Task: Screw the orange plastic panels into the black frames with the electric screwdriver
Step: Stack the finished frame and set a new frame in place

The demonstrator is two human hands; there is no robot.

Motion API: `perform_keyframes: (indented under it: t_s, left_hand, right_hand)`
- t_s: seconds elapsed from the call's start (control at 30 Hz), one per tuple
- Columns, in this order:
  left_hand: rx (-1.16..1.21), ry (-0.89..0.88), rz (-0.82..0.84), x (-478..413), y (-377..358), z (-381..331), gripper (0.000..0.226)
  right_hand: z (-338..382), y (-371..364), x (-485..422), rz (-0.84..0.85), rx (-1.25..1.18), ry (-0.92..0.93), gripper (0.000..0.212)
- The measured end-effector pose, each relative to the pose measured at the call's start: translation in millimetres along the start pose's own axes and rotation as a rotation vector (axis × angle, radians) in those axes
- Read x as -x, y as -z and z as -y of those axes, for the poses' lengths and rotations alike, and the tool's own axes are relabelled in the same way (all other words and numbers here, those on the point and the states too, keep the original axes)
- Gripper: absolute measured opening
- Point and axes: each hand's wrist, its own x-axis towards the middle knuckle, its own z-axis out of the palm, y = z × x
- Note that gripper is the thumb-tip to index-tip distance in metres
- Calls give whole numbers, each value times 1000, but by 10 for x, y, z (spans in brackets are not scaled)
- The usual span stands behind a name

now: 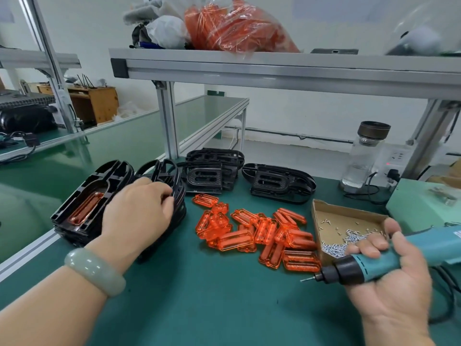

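Desk (pixel 199 295): four groups of black frames (pixel 279 183); the left stack (pixel 82 203) has one orange panel (pixel 84 208) seated on top. Loose orange panels (pixel 254 233) lie piled mid-desk, overlapping too much to count. One cardboard box (pixel 349 216) holds screws (pixel 334 247). Left hand (pixel 139 208) grips a frame edge; right hand (pixel 389 278) is wrapped round the single electric screwdriver (pixel 374 264).
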Motion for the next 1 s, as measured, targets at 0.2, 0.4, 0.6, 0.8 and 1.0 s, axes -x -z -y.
perform_keyframes:
  t_s: [0.2, 0.4, 0.6, 0.8, 1.0]
  left_hand:
    - [148, -157, 96, 144, -217, -505, 19]
    - [167, -202, 283, -7, -579, -891, 24]
    - [125, -281, 437, -325, -975, -1233, 34]
    - [39, -311, 632, -577, -1383, -1483, 44]
    - [-89, -352, 739, -688, -1631, -1517, 57]
  right_hand:
    - [-4, 18, -9, -20, -25, -7, 19]
    - [-15, 33, -28, -30, -21, -18, 17]
    - [0, 26, -49, -48, 0, -46, 18]
    - [-10, 33, -80, -79, -8, -74, 20]
    - [-12, 53, -101, -105, -41, -101, 21]
